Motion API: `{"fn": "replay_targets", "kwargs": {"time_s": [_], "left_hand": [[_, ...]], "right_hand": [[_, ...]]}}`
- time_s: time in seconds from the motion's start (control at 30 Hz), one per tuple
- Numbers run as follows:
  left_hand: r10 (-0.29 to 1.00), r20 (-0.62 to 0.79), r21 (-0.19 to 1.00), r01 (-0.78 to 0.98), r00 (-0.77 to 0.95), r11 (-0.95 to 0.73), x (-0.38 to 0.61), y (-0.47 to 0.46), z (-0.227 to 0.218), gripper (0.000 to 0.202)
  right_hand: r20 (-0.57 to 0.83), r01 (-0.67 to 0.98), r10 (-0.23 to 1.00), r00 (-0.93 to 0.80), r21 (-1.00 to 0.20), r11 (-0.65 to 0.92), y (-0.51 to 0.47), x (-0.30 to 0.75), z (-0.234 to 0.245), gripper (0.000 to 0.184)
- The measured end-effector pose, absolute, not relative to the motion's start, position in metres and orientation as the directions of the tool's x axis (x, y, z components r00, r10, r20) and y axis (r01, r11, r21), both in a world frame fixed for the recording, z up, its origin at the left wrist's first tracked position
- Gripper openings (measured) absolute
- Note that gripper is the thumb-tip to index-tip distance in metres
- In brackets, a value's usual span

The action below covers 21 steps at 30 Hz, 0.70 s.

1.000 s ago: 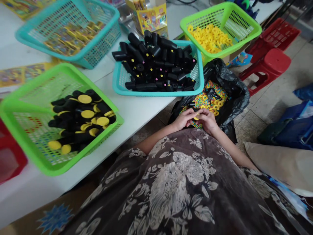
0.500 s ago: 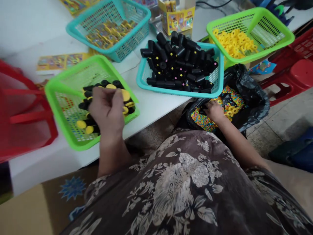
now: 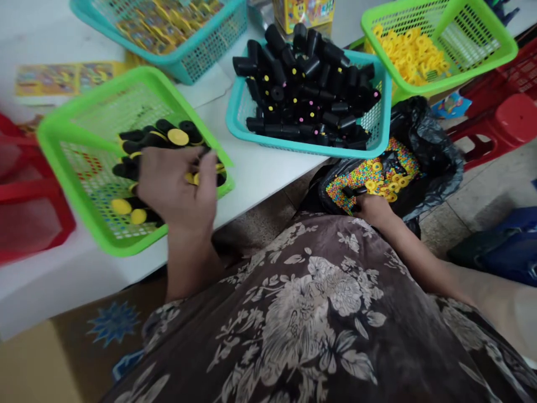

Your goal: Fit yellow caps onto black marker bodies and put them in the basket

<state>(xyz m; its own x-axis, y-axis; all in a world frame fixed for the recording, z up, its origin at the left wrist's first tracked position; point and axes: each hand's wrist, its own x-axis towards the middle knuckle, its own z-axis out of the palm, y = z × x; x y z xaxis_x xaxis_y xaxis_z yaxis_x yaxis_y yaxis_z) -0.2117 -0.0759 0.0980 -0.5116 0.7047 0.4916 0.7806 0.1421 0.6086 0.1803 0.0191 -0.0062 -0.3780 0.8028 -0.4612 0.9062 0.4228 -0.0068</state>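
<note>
The right hand is closing its fingers on a small black tube just above the edge of a black plastic bag, which is holding tiny coloured beads and yellow rings. At 9 o'clock from it, the left hand is hanging over a green basket, its fingers bunched together; whether they are clamping anything, I cannot tell. Black tubes with yellow caps are lying heaped in that basket, partly hidden by the hand. At 11 o'clock from the right hand, a teal basket is holding dotted black tubes. Further round at 1 o'clock, a lime basket is holding more yellow rings. At 12 o'clock, a printed yellow box is standing on the table, its writing too small to read.
</note>
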Motion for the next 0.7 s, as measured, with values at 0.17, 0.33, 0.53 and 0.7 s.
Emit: {"fn": "replay_targets", "kwargs": {"time_s": [0.17, 0.33, 0.53, 0.7], "left_hand": [[0.883, 0.466, 0.624, 0.726, -0.049, -0.289, -0.142, -0.060, 0.072, 0.023], [0.956, 0.230, 0.819, 0.494, 0.185, -0.292, -0.084, -0.027, 0.024, 0.023], [0.965, -0.044, 0.992, 0.127, 0.258, 0.011, -0.038, 0.002, -0.022, 0.022], [0.904, -0.131, 0.971, -0.130, 0.407, 0.200, -0.013, 0.007, -0.021, 0.034]], "right_hand": [[-0.467, 0.931, 0.820, -0.330, -0.015, 0.366, 0.022, 0.162, -0.029, 0.034], [-0.262, 0.932, 0.921, -0.288, -0.297, 0.207, 0.024, 0.168, -0.051, 0.030], [-0.015, 0.601, 0.985, -0.174, -0.793, 0.094, 0.003, 0.187, -0.046, 0.038], [0.110, 0.580, 0.975, -0.194, -0.788, 0.204, -0.006, 0.187, -0.029, 0.031]]}}
